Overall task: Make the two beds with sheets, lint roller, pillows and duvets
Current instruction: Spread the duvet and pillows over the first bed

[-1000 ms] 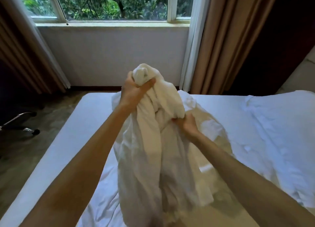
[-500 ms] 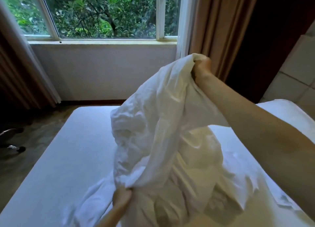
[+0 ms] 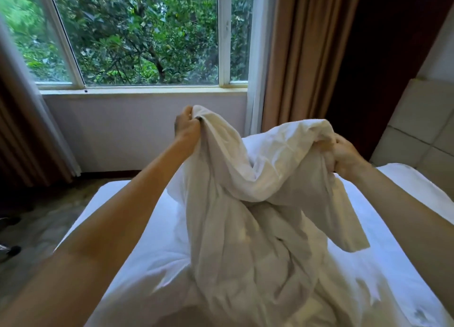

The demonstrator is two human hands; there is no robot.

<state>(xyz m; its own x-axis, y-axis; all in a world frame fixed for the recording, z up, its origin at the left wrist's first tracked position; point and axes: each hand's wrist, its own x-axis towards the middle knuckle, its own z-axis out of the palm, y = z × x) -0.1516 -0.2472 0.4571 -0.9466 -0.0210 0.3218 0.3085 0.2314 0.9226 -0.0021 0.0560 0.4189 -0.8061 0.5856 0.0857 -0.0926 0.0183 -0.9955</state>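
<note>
one sheet (image 3: 245, 228), two grips (image 3: 187, 128) (image 3: 345, 156), one bed (image 3: 162, 248), one window (image 3: 137, 32)

It was a bedroom, with the look of a hotel room. A white bed (image 3: 132, 240) filled the near space, with a crumpled white sheet (image 3: 245, 228) partly on it. In the far wall a wide window (image 3: 137, 44) looked onto trees, with long brown curtains (image 3: 299, 56) at both sides. Pale square panels (image 3: 417, 130) covered the right wall beside the bed.
</note>
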